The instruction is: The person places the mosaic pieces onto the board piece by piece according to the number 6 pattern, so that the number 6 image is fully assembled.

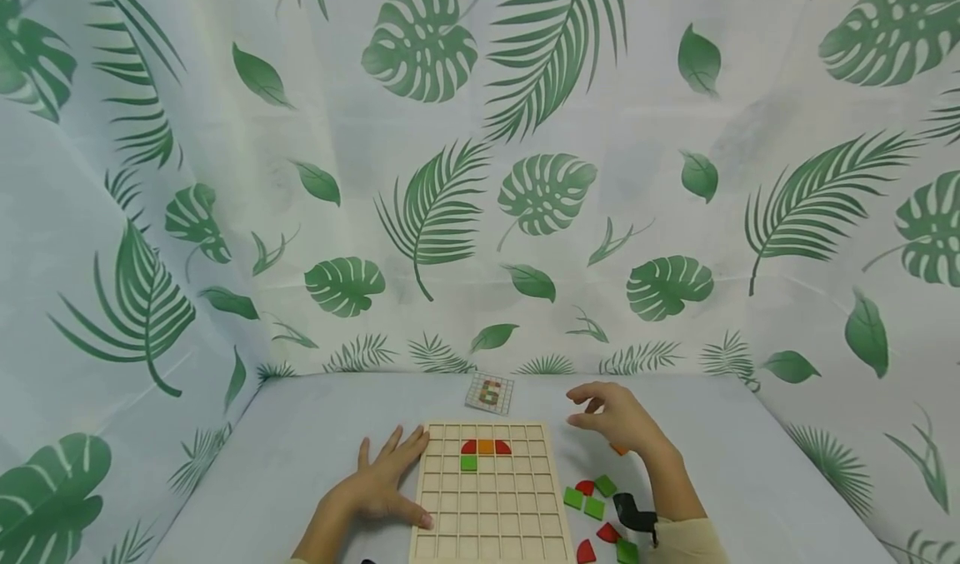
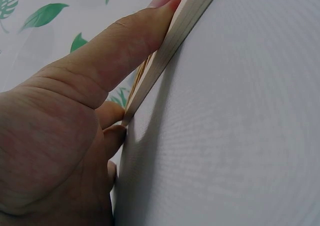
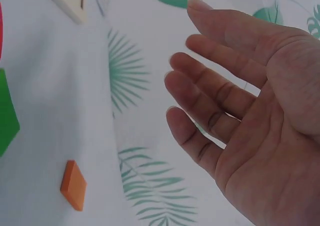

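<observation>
A wooden grid board (image 1: 492, 501) lies on the table. In its upper rows sit a red quarter-round piece (image 1: 469, 446), an orange square (image 1: 486, 446), a second red quarter-round (image 1: 502, 447) and, below the first, a green square (image 1: 468, 462). My left hand (image 1: 382, 476) rests along the board's left edge, fingers spread and thumb on the rim; the left wrist view shows the thumb (image 2: 120, 51) against the wooden side. My right hand (image 1: 618, 418) hovers right of the board, fingers loosely bent, palm empty in the right wrist view. An orange piece (image 3: 74, 186) lies on the table below it.
Behind the board lies a small pattern card (image 1: 490, 393) with a coloured figure on a grid. Loose green pieces (image 1: 594, 508) and red pieces (image 1: 586, 551) are scattered right of the board. A leaf-printed curtain (image 1: 480, 214) stands behind the table.
</observation>
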`<state>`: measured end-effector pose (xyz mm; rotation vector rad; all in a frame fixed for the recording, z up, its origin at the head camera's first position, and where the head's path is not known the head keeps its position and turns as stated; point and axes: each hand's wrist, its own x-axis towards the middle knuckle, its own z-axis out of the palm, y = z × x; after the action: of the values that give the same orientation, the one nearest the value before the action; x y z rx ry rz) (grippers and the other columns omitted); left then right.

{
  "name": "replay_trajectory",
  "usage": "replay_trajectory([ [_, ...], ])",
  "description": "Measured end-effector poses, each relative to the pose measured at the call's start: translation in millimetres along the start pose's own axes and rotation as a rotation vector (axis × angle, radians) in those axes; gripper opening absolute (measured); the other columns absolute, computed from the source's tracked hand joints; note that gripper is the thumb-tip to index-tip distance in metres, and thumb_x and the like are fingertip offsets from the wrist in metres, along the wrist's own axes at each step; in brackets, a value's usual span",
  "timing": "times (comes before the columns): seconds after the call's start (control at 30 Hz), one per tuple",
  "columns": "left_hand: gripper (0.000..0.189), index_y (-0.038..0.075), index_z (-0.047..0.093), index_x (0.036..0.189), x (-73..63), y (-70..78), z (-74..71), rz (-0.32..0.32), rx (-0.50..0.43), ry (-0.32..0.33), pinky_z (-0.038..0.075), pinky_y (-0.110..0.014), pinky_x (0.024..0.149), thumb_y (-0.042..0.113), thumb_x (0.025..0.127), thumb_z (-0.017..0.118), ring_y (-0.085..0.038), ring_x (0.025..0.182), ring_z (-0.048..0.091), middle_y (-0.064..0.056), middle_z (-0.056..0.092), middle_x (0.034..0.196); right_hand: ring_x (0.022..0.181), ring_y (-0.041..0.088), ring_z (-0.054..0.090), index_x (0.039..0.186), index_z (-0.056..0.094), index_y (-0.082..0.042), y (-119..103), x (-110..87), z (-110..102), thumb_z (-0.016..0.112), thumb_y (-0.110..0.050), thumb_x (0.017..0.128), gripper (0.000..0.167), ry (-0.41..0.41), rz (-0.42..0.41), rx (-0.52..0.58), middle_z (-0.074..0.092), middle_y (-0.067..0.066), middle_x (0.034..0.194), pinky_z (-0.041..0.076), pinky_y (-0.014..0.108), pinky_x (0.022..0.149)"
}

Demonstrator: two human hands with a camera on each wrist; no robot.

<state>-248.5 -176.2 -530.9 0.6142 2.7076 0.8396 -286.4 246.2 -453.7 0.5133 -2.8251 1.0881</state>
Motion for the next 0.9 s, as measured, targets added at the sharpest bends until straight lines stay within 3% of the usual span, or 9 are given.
replay_trajectory([
  [0.27,0.134,0.013,0.026,0.166,1.1,1.4,0.3,0.006,0.001,0.008,-0.021,-0.081,0.111,0.069,0.062,0.089,-0.045,0.162,0.001,-0.009,0.017,0.175,0.099,0.022,0.067,0.121,0.075,-0.008,11.9,-5.6,-10.1,0.081,-0.017,0.09,0.033,-0.015,0.009,-0.016,0.073,0.014,0.12,0.056,0.035,0.077],
  [0.5,0.133,0.013,0.025,0.166,0.0,2.9,-0.2,0.01,0.01,0.005,-0.02,-0.082,0.111,0.066,0.063,0.09,-0.045,0.162,0.001,-0.01,0.016,0.175,0.101,0.023,0.066,0.124,0.075,-0.009,26.6,-8.6,-15.8,0.081,-0.016,0.09,0.036,-0.034,0.077,0.005,0.072,0.018,0.124,0.056,0.033,0.076],
  [0.8,0.134,0.014,0.025,0.166,-0.6,3.8,-0.7,0.002,0.006,0.003,-0.021,-0.081,0.111,0.071,0.062,0.088,-0.044,0.162,0.0,-0.009,0.016,0.175,0.097,0.025,0.067,0.119,0.075,0.0,37.8,-12.6,-18.8,0.079,-0.006,0.088,0.032,-0.041,0.119,-0.02,0.074,0.019,0.118,0.058,0.032,0.074],
  [0.9,0.134,0.014,0.025,0.166,-1.5,3.7,0.0,0.0,-0.003,0.0,-0.022,-0.081,0.111,0.071,0.062,0.088,-0.044,0.162,0.0,-0.009,0.017,0.175,0.092,0.022,0.065,0.118,0.076,0.0,43.3,-14.0,-17.7,0.078,-0.001,0.087,0.031,-0.059,0.171,-0.03,0.075,0.016,0.114,0.057,0.032,0.071],
])
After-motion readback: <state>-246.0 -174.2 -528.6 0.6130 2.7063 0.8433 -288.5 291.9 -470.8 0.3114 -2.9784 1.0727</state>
